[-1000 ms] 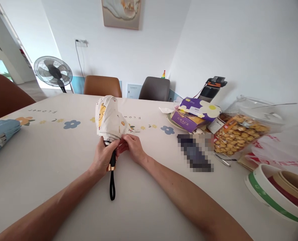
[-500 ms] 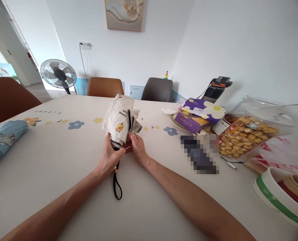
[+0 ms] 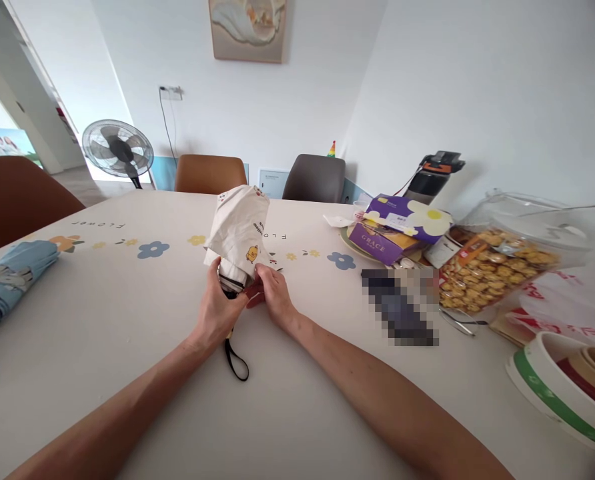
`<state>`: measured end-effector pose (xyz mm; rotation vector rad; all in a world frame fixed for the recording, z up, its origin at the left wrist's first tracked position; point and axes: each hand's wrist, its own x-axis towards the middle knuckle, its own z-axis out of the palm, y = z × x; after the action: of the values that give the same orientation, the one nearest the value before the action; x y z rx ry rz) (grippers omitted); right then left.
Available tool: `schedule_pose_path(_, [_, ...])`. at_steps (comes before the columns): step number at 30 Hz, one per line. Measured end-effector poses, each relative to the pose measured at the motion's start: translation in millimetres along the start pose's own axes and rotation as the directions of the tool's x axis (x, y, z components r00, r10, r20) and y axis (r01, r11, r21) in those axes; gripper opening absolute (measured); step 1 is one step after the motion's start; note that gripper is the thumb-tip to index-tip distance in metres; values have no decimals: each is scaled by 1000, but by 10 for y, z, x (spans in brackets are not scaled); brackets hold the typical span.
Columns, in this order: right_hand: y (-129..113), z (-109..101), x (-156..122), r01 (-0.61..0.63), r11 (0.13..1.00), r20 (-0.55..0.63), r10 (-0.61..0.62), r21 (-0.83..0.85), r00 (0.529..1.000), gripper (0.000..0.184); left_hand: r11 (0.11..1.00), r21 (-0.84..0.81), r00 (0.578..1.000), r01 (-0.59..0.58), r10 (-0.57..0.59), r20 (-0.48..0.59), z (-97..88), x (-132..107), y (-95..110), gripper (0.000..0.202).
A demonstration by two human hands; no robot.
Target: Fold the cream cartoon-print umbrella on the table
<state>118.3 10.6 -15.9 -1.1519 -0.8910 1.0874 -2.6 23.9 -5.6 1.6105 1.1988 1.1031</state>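
A folded white umbrella (image 3: 237,227) with small yellow duck prints stands tilted between my hands, above the middle of the table. My left hand (image 3: 220,293) is wrapped round its lower end, thumb and fingers on either side. At the umbrella's lower right, my right hand (image 3: 272,288) pinches an edge of the loose canopy cloth. A black wrist strap (image 3: 236,365) hangs below from the handle, most of which my left hand hides. Over at the left edge of the table lies a second folded umbrella (image 3: 15,277), light blue.
On the right are a purple box (image 3: 377,243), a dark bottle (image 3: 430,177), a clear jar of biscuits (image 3: 497,273), a pixelated dark object (image 3: 400,310) and a tape roll (image 3: 552,393). Chairs (image 3: 211,173) and a fan (image 3: 119,150) stand beyond the white table (image 3: 177,413).
The white umbrella has turned in my hands, so its duck print sits further right. Its loose flap is drawn down against my right hand. The strap has swung slightly right.
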Motion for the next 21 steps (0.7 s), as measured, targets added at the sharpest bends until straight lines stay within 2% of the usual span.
schedule_pose_path(2, [-9,8,0,-8,1000,6,8,1,1000,34,995,102,1000,-1,1,-7,-17,17,-8,81])
schedule_pose_path(4, [-15,14,0,-24,1000,4,24,15,1000,35,956,290,999,-49,45,19,-73,57,-2,85])
schedule_pose_path(6, [-15,13,2,-40,998,-9,40,39,999,37,827,546,991,-131,113,67,-169,126,15,84])
schedule_pose_path(8, [-7,6,7,-34,997,-36,36,66,999,38,616,764,979,-194,171,111,-289,215,32,78])
schedule_pose_path(10, [5,-2,15,-23,996,-62,28,86,998,38,434,877,973,-207,187,138,-405,303,40,74])
schedule_pose_path(11, [10,-5,19,-20,996,-70,27,92,997,36,379,903,973,-200,187,137,-457,343,39,72])
schedule_pose_path(13, [19,-7,26,-22,995,-72,29,94,997,34,344,926,980,-156,169,102,-546,406,29,61])
schedule_pose_path(15, [24,-4,28,-19,995,-60,24,93,998,33,375,922,990,-94,129,49,-628,452,15,41])
schedule_pose_path(17, [24,-1,26,-11,995,-52,17,98,999,33,479,876,998,-54,48,35,-717,487,4,24])
schedule_pose_path(19, [19,-2,22,-2,995,-71,10,104,997,33,692,721,990,23,-118,82,-817,520,6,25])
schedule_pose_path(21, [11,-11,20,22,993,-124,-8,113,992,31,903,382,926,197,-300,231,-922,559,28,25])
